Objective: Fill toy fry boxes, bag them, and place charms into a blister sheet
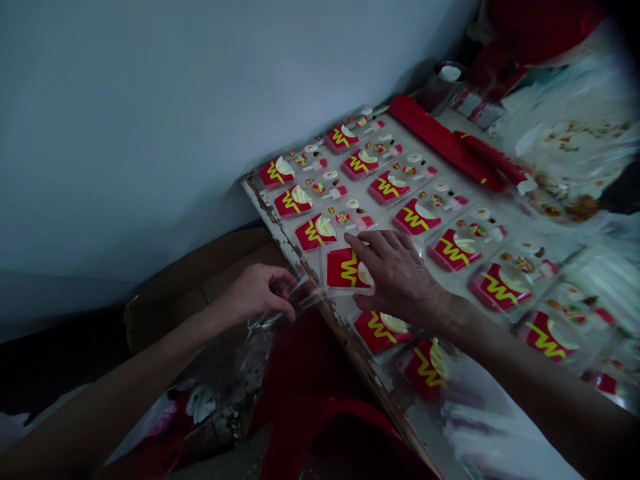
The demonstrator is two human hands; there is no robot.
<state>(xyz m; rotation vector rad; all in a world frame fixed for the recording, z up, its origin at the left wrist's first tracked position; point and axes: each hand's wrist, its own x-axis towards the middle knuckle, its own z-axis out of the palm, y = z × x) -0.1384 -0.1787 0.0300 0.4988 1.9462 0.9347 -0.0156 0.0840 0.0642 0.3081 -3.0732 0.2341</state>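
My left hand (263, 290) is at the table's front edge, thumb and fingers pinched on the end of a clear plastic bag (307, 297). Beside it lies a red fries-box packet (343, 268) with a yellow zigzag, turned at an angle to the others, clear plastic around it. My right hand (395, 267) reaches over the right end of that packet, fingers apart and stretched out, thumb near its lower corner. The palm hides part of the packet. Similar packets (383, 330) lie close by, with small egg, pizza and ice-lolly pieces above their red boxes.
Rows of these packets (415, 217) cover the worn white tabletop (345, 193). Red folded packaging (440, 137) and a metal cup (447, 80) lie towards the back. Clear bags (570, 133) are heaped at right. Below the edge are a cardboard box (200, 277) and red cloth (305, 373).
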